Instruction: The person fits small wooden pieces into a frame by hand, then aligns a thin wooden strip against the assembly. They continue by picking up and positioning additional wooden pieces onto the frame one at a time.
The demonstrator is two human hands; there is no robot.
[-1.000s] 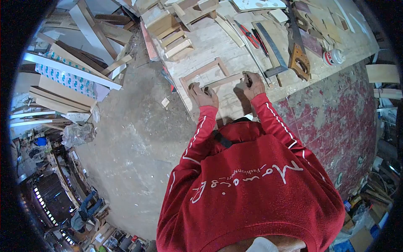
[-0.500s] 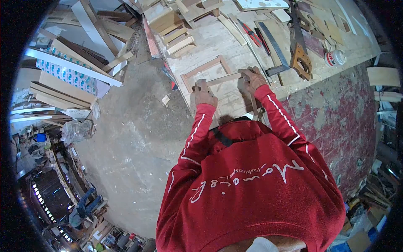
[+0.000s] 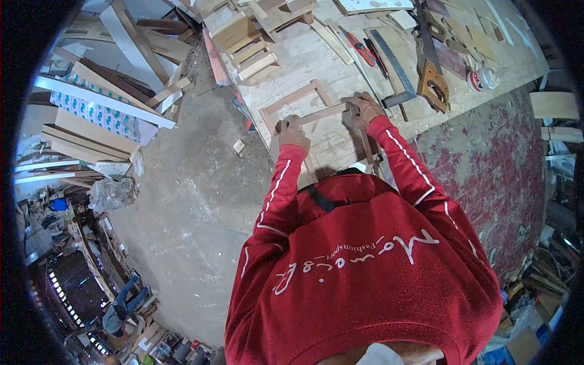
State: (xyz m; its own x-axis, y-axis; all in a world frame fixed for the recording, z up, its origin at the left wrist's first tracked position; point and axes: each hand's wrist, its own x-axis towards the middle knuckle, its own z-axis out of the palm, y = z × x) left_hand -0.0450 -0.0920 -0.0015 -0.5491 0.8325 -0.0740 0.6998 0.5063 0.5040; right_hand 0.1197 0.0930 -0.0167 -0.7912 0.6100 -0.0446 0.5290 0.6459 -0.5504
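My left hand (image 3: 293,132) is closed round the left end of a thin wooden strip (image 3: 322,114). At the strip's right end, the fingers of my right hand (image 3: 364,111) are curled over it. Another narrow wooden piece (image 3: 367,146) runs from below my right hand toward my body. Just beyond the strip, an angled piece of light wooden framing (image 3: 292,98) lies on the workbench (image 3: 347,82). Whether the strip is joined to the other pieces is hidden by my fingers.
Right of my hands lie a metal square (image 3: 395,67), red-handled pliers (image 3: 359,47), a handsaw (image 3: 433,85) and a white tin (image 3: 483,79). Small wooden assemblies (image 3: 255,58) stand at the bench's far left. Boards (image 3: 97,103) lean at left; a person (image 3: 118,310) is at lower left.
The whole view has shifted slightly. Both hands keep their grip on the strip, with hardly any movement against the bench.
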